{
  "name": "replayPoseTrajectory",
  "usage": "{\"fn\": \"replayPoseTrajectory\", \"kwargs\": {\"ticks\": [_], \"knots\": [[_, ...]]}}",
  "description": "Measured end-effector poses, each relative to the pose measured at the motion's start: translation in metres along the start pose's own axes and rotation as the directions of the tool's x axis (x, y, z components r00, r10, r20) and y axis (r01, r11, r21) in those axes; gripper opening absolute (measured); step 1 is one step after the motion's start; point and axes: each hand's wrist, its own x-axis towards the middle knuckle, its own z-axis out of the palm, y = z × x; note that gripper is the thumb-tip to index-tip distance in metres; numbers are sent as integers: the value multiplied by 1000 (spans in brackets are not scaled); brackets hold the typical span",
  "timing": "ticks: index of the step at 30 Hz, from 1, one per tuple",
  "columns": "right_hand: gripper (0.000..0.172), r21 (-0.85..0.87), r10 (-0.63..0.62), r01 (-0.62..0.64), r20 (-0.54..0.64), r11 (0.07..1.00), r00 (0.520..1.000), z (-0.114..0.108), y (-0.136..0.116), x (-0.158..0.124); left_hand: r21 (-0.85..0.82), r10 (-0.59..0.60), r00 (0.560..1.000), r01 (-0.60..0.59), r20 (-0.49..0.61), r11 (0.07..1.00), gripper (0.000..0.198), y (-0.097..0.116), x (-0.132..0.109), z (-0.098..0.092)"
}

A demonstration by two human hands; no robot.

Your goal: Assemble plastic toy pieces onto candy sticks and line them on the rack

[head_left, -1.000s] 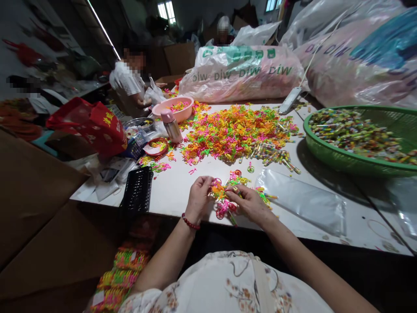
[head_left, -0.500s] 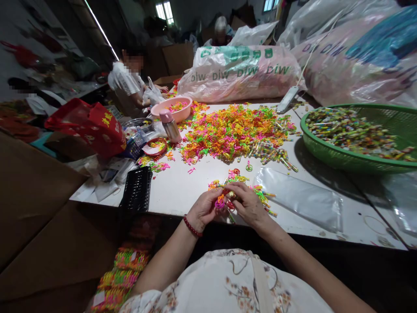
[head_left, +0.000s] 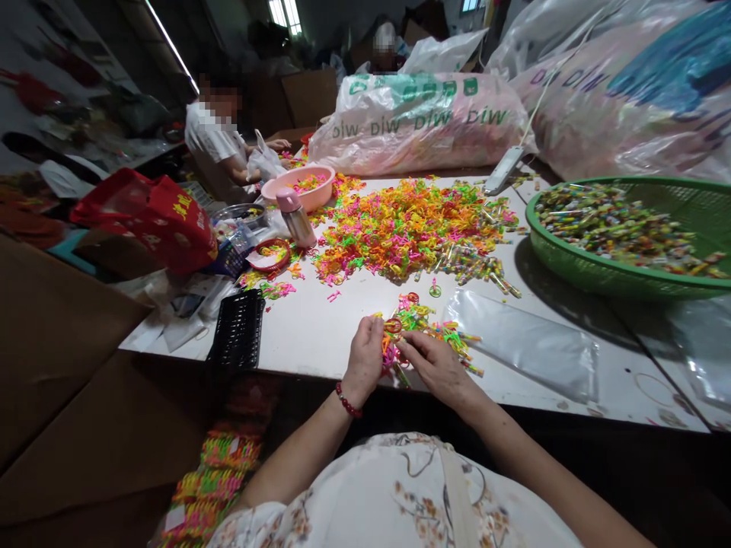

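Note:
At the table's front edge my left hand [head_left: 364,359] is closed on a small plastic toy piece with a red ring [head_left: 393,326]; a pink-purple piece [head_left: 388,352] shows just below, between the hands. My right hand [head_left: 438,369] has its thumb and fingers pinched beside these pieces; whatever is in the pinch is too small to make out. Just beyond my hands lies a little heap of bright plastic pieces [head_left: 419,313], with filled clear tubes [head_left: 471,339] among them. A large pile of similar pieces [head_left: 394,228] covers the table farther back.
Flat clear plastic bags [head_left: 525,350] lie to the right, below a green basket [head_left: 622,278] of filled tubes. On the left are a black basket [head_left: 237,327], a pink bottle [head_left: 297,221], a pink basin [head_left: 311,199] and a red bag [head_left: 154,221]. Another person [head_left: 214,137] sits beyond.
My left hand has turned more upright, with the red-ringed piece raised at its fingertips. My right hand has drawn slightly lower and apart from the left. The view has shifted slightly.

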Motion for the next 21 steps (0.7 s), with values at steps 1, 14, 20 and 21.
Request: {"fn": "replayPoseTrajectory", "kwargs": {"ticks": [1,14,20,21], "knots": [[32,2,-1,1,2,1000,1000,0,0,0,19,0,1000,-1,5,1000,35,0,0,0],[38,65,-19,15,63,998,998,-7,1,-1,255,63,997,-72,43,964,30,2,1,3],[29,-14,-110,111,76,994,991,-9,-9,-6,343,55,997,-68,47,937,29,9,0,3],[28,-32,-116,118,71,992,991,-8,-9,-7,346,59,997,-71,45,935,29,9,0,3]]}}
